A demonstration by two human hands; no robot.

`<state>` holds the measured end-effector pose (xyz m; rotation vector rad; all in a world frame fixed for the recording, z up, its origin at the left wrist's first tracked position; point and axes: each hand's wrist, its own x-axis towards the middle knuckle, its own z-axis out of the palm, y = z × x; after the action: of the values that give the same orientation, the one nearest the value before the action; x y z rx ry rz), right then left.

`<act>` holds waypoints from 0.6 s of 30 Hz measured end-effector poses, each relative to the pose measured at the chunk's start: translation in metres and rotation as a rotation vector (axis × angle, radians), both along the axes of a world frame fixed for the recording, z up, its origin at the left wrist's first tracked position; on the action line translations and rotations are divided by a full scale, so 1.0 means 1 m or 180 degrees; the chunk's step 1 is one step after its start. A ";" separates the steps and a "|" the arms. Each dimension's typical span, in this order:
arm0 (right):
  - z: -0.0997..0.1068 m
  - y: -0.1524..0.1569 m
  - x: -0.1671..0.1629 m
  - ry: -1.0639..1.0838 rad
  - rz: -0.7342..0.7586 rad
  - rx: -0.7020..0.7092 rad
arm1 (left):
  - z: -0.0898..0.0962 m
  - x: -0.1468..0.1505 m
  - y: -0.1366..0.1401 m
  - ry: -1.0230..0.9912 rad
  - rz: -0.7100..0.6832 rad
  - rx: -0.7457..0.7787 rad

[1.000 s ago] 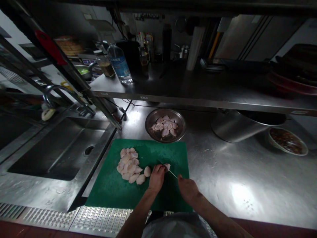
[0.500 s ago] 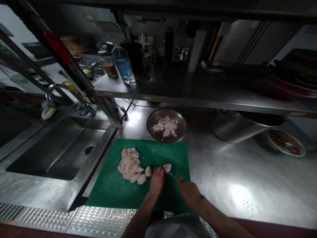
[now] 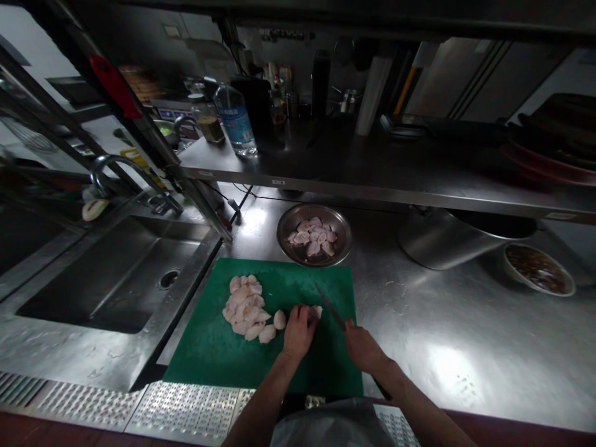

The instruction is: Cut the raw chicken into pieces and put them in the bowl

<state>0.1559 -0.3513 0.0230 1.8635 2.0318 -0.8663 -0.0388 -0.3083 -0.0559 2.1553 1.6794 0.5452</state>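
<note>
My right hand (image 3: 363,349) grips a knife (image 3: 329,305) by its handle, the blade slanting up and left over the green cutting board (image 3: 195,354). With its fingers closed, my left hand (image 3: 299,329) holds a piece of raw chicken (image 3: 316,311) against the board, just left of the blade. The fingers partly cover that piece. A single chicken piece (image 3: 280,320) lies beside my left hand, and a heap of chicken pieces (image 3: 245,307) covers the board's left part. Behind the board, a round metal bowl (image 3: 344,233) contains several chicken pieces (image 3: 314,236).
To the left is a steel sink (image 3: 116,267) with a curved faucet (image 3: 125,160). A steel shelf (image 3: 326,186) spans the back, carrying a plastic bottle (image 3: 236,121). A large pot (image 3: 433,239) and a bowl of brown food (image 3: 537,269) stand at right.
The knife has come away from the chicken piece, and its blade now points up and left. My right hand has shifted slightly right. My left hand has moved onto the chicken piece.
</note>
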 end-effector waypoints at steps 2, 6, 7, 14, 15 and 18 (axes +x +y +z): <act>-0.002 -0.011 0.024 0.0115 -0.0273 0.0027 | 0.011 0.014 0.005 0.0464 -0.0007 -0.0378; -0.017 -0.034 0.058 0.0468 -0.1142 -0.0148 | 0.029 0.043 0.015 0.0833 -0.0288 -0.1238; -0.020 -0.040 0.062 0.0532 -0.1281 -0.0207 | 0.036 0.047 0.020 0.0806 -0.0310 -0.1308; -0.024 -0.052 0.062 0.0741 -0.1550 -0.0429 | 0.132 0.014 0.112 -0.0348 -0.0094 0.0223; -0.023 -0.051 0.060 0.0745 -0.1519 -0.0416 | 0.142 0.002 0.124 -0.0412 -0.0072 0.0480; -0.022 -0.046 0.054 0.0752 -0.1361 -0.0361 | 0.142 -0.039 0.132 0.0085 -0.0414 0.0281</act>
<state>0.2100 -0.3968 0.0013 2.2603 1.6776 -1.3353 -0.0779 -0.1763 0.0856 2.3246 1.5417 0.5655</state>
